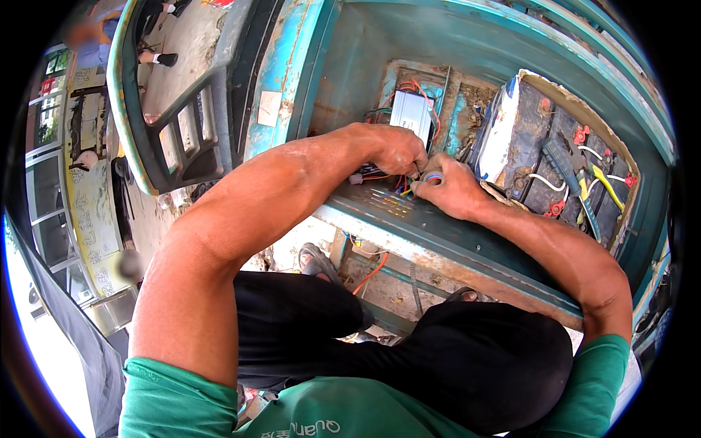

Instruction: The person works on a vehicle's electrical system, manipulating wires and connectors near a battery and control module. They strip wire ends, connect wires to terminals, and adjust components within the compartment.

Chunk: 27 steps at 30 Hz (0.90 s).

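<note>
My left hand (398, 151) reaches into a teal metal compartment, its fingers closed in a pinch at a bunch of thin coloured wires (405, 192). Close against it, my right hand (454, 191) is closed around a small roll of tape (433, 177), with its thumb toward the same wires. The fingertips of both hands nearly meet and partly hide what lies between them. Just beyond my left hand sits a silver controller box (410, 113), with orange wires (436, 124) looping round it.
Right of my hands, dark batteries (527, 139) with red terminals and white leads stand in a worn carton. Yellow-handled pliers (607, 186) and a long blue-grey tool (566, 166) lie on them. The compartment's rusty front edge (438, 255) runs before my knees. Someone's leg (157, 58) shows far left.
</note>
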### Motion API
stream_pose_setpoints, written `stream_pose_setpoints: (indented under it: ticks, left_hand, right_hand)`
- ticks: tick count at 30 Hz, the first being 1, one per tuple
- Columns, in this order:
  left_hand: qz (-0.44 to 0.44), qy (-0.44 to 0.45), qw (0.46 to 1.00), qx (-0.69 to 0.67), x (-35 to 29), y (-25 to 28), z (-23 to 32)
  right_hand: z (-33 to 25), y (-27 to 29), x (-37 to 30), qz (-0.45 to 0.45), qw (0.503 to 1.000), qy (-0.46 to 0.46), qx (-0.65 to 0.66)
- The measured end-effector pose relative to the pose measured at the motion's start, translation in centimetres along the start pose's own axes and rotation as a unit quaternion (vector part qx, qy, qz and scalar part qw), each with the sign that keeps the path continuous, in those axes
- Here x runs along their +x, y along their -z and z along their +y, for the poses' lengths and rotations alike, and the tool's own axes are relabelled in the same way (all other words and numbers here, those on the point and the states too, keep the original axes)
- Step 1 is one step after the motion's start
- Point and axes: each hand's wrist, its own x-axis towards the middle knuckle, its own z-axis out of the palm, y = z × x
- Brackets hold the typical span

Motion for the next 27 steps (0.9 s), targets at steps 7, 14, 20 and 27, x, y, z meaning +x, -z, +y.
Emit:
stream_pose_setpoints:
  ticks: [7, 14, 20, 27]
  left_hand:
    - [0.006, -0.005, 0.999, 0.043, 0.4, -0.6, 0.0]
    - [0.024, 0.021, 0.999, 0.034, -0.2, -0.4, 1.4]
    - [0.032, -0.015, 0.998, 0.045, -0.6, -0.2, 1.3]
    - [0.081, 0.057, 0.994, 0.035, 0.7, -1.3, -0.4]
  right_hand:
    - [-0.6, 0.3, -0.5, -0.018, 0.996, 0.047, -0.07]
    - [-0.9, 0.4, -0.7, -0.026, 0.996, 0.037, -0.073]
    - [-1.6, 0.6, -0.9, -0.062, 0.995, 0.022, -0.069]
    - [-6.3, 3.5, -1.4, -0.068, 0.98, 0.144, 0.12]
